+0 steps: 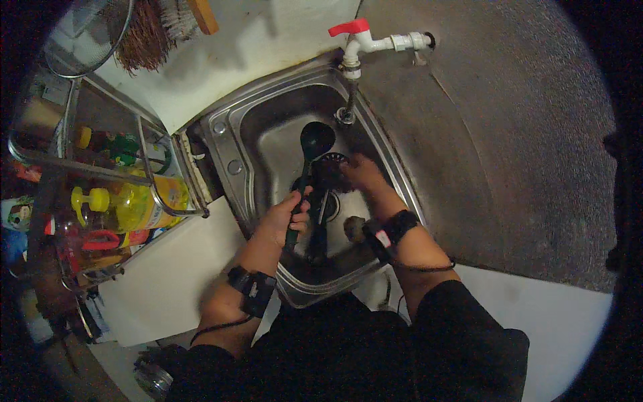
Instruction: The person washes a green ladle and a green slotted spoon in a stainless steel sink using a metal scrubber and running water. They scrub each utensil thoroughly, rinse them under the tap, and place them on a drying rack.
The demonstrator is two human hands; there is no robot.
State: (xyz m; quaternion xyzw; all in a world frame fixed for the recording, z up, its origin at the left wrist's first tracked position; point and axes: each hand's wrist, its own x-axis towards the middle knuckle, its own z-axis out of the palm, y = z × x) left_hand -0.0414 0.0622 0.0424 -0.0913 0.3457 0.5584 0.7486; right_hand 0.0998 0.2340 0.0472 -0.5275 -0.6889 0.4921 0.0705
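Observation:
My left hand (288,218) is closed round the handle of a dark green ladle (317,139), its bowl pointing up toward the far side of the sink. Beside it, my right hand (362,173) has its fingers bent at the edge of a dark slotted spoon (329,173) with holes along its head. The fingertips there are dim and partly hidden. Long dark handles run down toward the near end of the steel sink (274,130). A small brownish, scrubber-like lump (355,229) lies in the basin by my right wrist.
A white tap (362,47) with a red lever comes from the right wall above the sink. On the left a metal rack (144,144) holds several bottles, one a yellow pump bottle (134,204). A brush (142,37) and a strainer (87,40) hang at the upper left.

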